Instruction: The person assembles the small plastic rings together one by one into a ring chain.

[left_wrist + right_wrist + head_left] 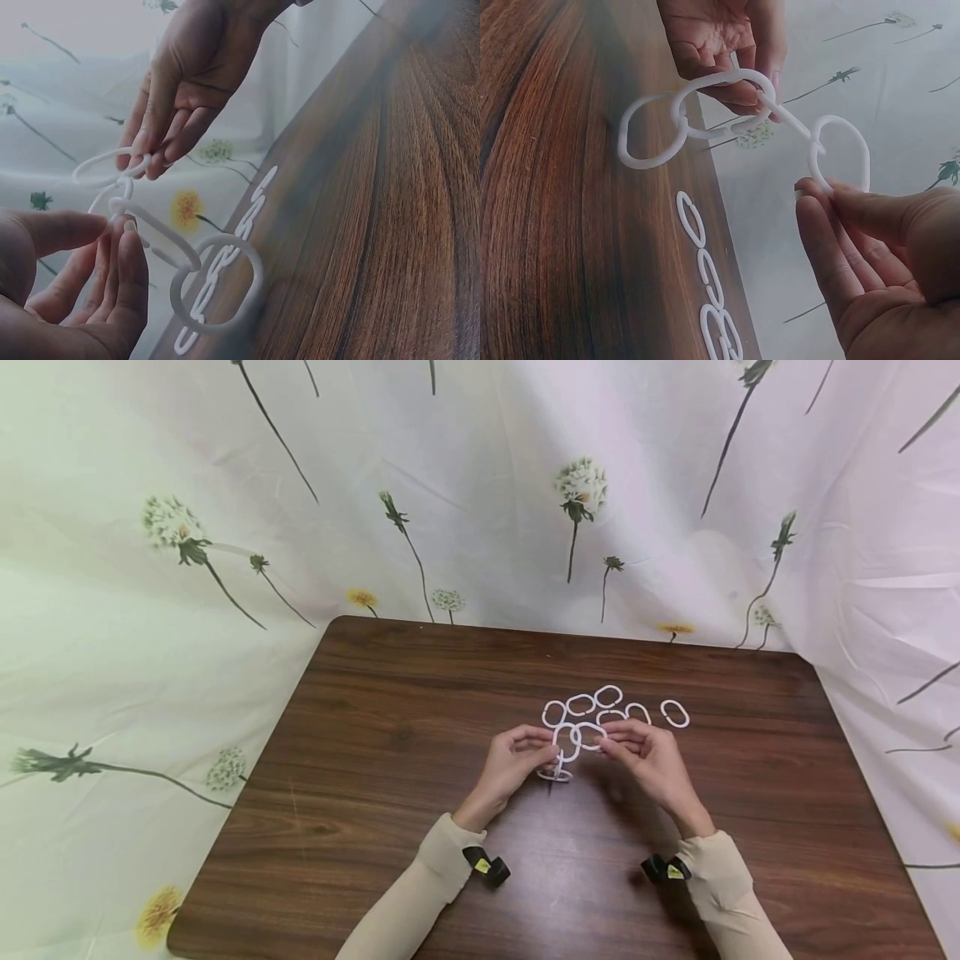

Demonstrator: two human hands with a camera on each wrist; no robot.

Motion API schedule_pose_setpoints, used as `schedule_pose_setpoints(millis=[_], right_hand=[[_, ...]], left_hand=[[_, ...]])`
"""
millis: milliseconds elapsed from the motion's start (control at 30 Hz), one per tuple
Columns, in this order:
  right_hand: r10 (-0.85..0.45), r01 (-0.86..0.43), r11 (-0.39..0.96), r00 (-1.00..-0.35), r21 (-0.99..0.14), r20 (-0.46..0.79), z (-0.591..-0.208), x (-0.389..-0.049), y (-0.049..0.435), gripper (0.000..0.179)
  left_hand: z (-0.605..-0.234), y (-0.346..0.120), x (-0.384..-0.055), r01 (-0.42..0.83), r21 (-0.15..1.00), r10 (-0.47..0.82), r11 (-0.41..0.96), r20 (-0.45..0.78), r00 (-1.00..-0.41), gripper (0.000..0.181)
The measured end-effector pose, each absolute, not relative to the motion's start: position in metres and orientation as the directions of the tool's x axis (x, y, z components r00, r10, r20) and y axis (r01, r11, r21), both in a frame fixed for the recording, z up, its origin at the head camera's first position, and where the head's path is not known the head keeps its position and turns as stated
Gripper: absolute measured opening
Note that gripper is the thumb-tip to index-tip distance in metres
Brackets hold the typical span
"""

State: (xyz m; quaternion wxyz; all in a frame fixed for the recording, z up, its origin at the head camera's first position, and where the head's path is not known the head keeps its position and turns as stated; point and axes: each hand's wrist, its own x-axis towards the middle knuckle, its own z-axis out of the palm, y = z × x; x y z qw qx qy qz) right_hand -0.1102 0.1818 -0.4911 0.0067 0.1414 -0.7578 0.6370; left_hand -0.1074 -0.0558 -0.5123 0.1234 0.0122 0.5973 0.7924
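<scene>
My left hand point(517, 768) pinches a short chain of white plastic oval links between thumb and fingertips. One link point(259, 281) hangs below these fingers, threaded through another link point(161, 229). At the chain's other end my right hand point(648, 760) pinches the rim of a link point(868, 154) between thumb and index finger. That link is hooked through the neighbouring link point(787, 118), which runs to the left hand. The chain is held above the table, and fingers hide part of the links.
Several white links lie on the dark wooden table point(360, 735) just beyond the hands. One of them, a loose link point(681, 726), lies apart at the right. A flower-printed cloth point(487, 527) hangs behind the table. Black wrist cameras point(491, 870) sit at the cuffs.
</scene>
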Motion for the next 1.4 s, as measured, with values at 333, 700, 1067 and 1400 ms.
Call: schedule_pose_setpoints(millis=[333, 700, 1067, 1400], right_hand=[[-0.215, -0.21, 0.169, -0.961, -0.963, 0.172, -0.4912, -0.1098, 0.1765, 0.021], [-0.197, -0.226, 0.139, -0.961, -0.964, 0.196, -0.4914, -0.1099, 0.1769, 0.023], [-0.172, -0.231, 0.172, -0.964, -0.958, 0.202, -0.4922, -0.11, 0.1782, 0.022], [-0.159, -0.24, 0.205, -0.965, -0.949, 0.209, -0.4868, -0.1092, 0.1805, 0.02]], left_hand=[[-0.5118, -0.0544, -0.1063, -0.172, 0.956, 0.209, -0.238, -0.122, -0.97, 0.032], [-0.5118, -0.0569, -0.1062, -0.165, 0.961, 0.201, -0.224, -0.12, -0.972, 0.031], [-0.5148, -0.0592, -0.1063, -0.15, 0.967, 0.196, -0.207, -0.109, -0.974, 0.032], [-0.5168, -0.0598, -0.1054, -0.153, 0.967, 0.208, -0.202, -0.11, -0.972, 0.031]])
